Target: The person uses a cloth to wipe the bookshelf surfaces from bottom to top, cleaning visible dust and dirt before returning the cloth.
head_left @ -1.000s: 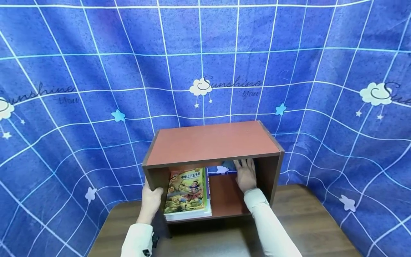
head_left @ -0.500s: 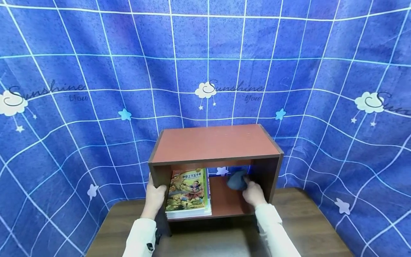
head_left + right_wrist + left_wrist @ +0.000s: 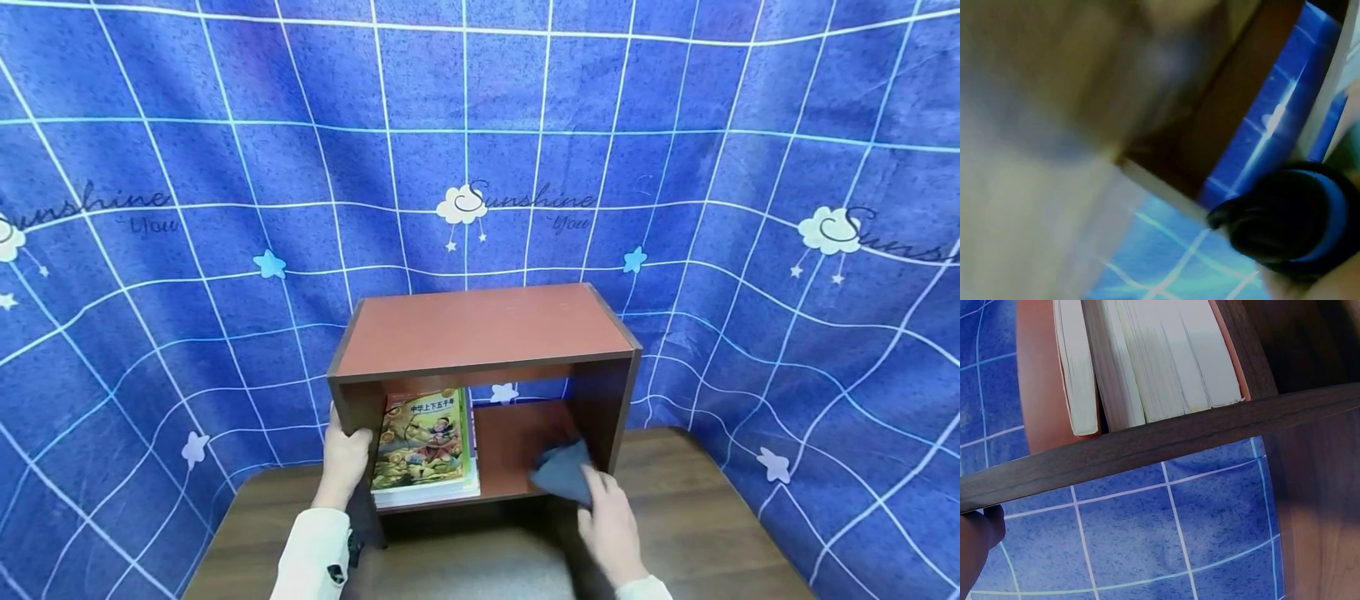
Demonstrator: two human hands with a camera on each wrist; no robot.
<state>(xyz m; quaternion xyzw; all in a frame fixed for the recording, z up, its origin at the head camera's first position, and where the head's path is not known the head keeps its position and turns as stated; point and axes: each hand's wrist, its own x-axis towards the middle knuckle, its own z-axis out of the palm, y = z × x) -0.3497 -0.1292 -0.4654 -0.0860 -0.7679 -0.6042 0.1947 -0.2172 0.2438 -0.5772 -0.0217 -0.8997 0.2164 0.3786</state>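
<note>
A small bookshelf with a reddish-brown top (image 3: 480, 325) and dark sides stands on the table. My left hand (image 3: 346, 462) grips its left side panel (image 3: 1129, 450), thumb on the inner side; the fingers behind the panel are mostly hidden. In my right hand (image 3: 611, 529), a dark grey-blue cloth (image 3: 561, 473) is pinched at its right corner. The cloth hangs over the front edge of the shelf board (image 3: 506, 442), at the right. Upright books (image 3: 423, 437) fill the left part, the nearest with a colourful illustrated cover. Motion blurs the right wrist view.
The dark right side panel (image 3: 600, 408) bounds the compartment. Wood-grain tabletop (image 3: 675, 508) extends on both sides. A blue curtain (image 3: 495, 167) with white grid lines, clouds and stars hangs close behind. A black and blue object (image 3: 1291, 215) covers the lower right of the right wrist view.
My right hand has drawn the cloth from the back of the compartment forward to the board's front edge. My left hand keeps its place on the side panel.
</note>
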